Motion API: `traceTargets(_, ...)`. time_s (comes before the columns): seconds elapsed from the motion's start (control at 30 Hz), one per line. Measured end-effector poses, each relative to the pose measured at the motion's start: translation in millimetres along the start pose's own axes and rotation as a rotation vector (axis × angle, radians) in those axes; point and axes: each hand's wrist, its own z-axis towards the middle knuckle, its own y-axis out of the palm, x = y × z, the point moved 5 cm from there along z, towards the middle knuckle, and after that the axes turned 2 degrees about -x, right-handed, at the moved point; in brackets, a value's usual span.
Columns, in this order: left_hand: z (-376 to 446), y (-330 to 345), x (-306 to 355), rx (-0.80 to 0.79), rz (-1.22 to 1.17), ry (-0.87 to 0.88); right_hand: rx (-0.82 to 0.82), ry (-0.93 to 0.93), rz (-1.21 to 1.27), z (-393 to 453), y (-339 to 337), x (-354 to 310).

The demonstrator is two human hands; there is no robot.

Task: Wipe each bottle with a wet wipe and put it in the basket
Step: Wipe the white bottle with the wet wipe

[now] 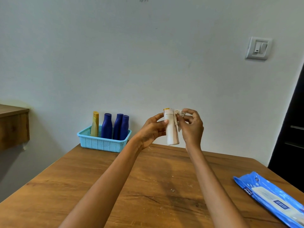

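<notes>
- Wipes pack [273, 199] lies flat at the table's [115, 186] right edge, nearest the camera.
- Left hand [152, 130] grips a white bottle [171, 129], fingers curled round its side, holding it upright in the air above the table's far edge.
- Right hand [191, 126] pinches a bunched wipe [178, 116] against the bottle's upper part.
- Basket [102, 142] sits on the far left corner, with a yellow bottle [95, 125] and three blue bottles [115, 127] standing in it.
</notes>
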Motion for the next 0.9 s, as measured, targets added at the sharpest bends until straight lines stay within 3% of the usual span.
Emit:
traceTargets(0.27, -2, -13, 5, 0.059, -0.082, 0.045, -0.202, -0.182, -0.041, -4, 6, -10)
traceTargets(0.47, -3, -7, 5, 0.019, -0.072, 0.037, -0.030, -0.315, -0.198, -5, 4, -5)
traceTargets(0.57, -5, -13, 7, 0.050, -0.106, 0.076, -0.192, -0.349, -0.153, -10, 11, -10)
traceTargets(0.63, -7, -17, 8, 0.068, -0.117, 0.090, -0.246, -0.351, -0.171, -10, 14, -12)
traceTargets(0.8, -6, -12, 11, 0.025, -0.087, 0.080, -0.084, -0.251, -0.181, -6, 8, -6)
traceTargets(0.9, -5, -12, 9, 0.028, -0.098, 0.078, -0.206, -0.175, -0.076, -4, 7, -6)
